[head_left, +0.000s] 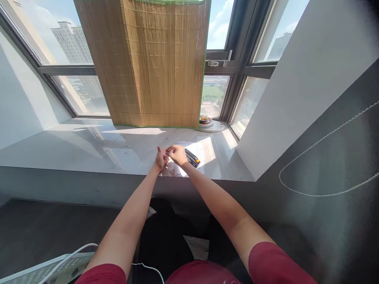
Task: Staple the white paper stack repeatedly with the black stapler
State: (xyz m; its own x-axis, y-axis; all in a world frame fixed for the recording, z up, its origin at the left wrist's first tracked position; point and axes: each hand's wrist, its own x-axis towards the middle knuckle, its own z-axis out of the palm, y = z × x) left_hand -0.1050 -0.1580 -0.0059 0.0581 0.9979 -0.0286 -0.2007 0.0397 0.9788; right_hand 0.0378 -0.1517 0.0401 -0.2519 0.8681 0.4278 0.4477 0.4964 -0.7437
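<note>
Over the front part of the white windowsill [142,156], my two hands meet. My left hand [160,159] has its thumb raised away from the fingers, which bend loosely toward the right hand; I make out nothing gripped in it. My right hand [178,155] reaches in with thumb and forefinger pinched together against the left fingers. Whatever lies in that pinch is too small to name. Just right of the right hand is a black object [192,157] with an orange patch, resting on sunlit white paper [207,150]. My right wrist partly covers both.
A bamboo blind [166,67] with green edging hangs before the windows. Stacked plates [206,122] stand at the sill's back right corner. A white perforated basket [68,266] and a white cable [151,268] are low on the left. On the right hangs a beaded cord [319,195].
</note>
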